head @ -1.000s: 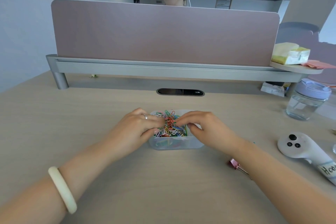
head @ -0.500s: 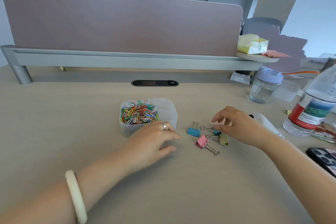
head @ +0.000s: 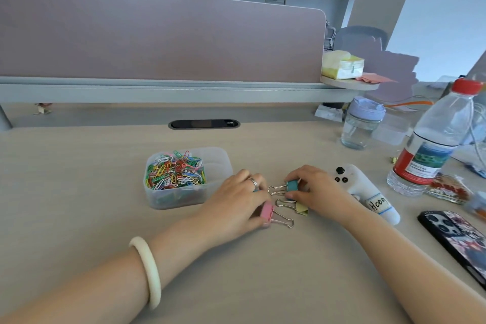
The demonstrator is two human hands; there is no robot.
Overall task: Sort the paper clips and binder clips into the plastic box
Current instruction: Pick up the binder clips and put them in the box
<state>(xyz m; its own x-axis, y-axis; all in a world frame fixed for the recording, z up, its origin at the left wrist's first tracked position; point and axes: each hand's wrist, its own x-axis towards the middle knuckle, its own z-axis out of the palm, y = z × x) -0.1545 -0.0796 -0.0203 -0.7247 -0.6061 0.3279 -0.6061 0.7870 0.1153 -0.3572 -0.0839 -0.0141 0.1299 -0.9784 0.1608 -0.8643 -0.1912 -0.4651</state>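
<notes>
Head view, looking down on the desk (head: 79,192): the plastic box (head: 219,167) sits around the middle, well back from the near edge. Its left part is heaped with coloured paper clips (head: 175,172), and its right part looks bare, which I take to be the space kept for the binder clips.

3 binder clips lie in plain sight just right of the box, toward the desk's right edge, with their wire handles crossing.

- The left hand (head: 236,202) is curled over the pink binder clip (head: 267,212), with the thumb under its near side, pinching it so it can be lifted.
- The right hand (head: 318,189) pinches the teal binder clip (head: 292,186) by its body between thumb and forefinger, leaving the handles free.
- The yellow-green binder clip (head: 302,208) rests on the desk between the 2 hands, and no fingers close on it.

Holding the bodies makes sense, since the handles swing loose.

A white controller (head: 355,181) lies just behind the right hand. A water bottle (head: 431,144) and a phone (head: 457,237) sit nearer the right edge.
</notes>
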